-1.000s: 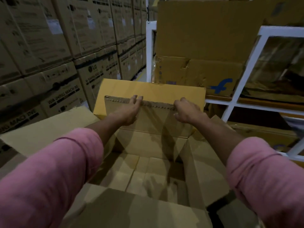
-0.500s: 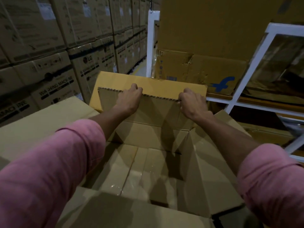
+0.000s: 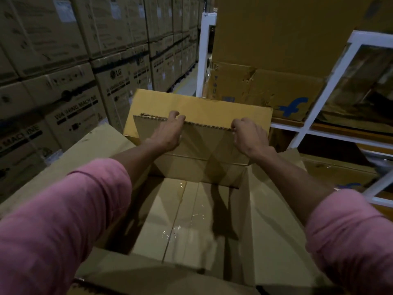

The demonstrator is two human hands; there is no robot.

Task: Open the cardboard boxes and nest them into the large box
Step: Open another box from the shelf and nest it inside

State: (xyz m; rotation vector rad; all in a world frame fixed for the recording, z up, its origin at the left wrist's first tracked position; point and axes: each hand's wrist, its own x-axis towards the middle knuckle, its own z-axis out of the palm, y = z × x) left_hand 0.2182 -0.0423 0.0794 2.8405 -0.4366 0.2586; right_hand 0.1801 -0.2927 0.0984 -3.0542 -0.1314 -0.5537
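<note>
The left hand [image 3: 169,133] and right hand [image 3: 249,136] each curl their fingers over the corrugated top edge of the smaller brown cardboard box [image 3: 191,154], held against the far wall of the large open brown cardboard box [image 3: 274,220], apparently to guide it squarely inside.

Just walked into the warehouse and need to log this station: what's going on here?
A person in pink sleeves is working a smaller cardboard box into a large open box. The left hand and the right hand each grip the upper edge of its raised flap. Its lower end sits inside the large box, against the far wall. Stacked washing machine cartons line the left side.
</note>
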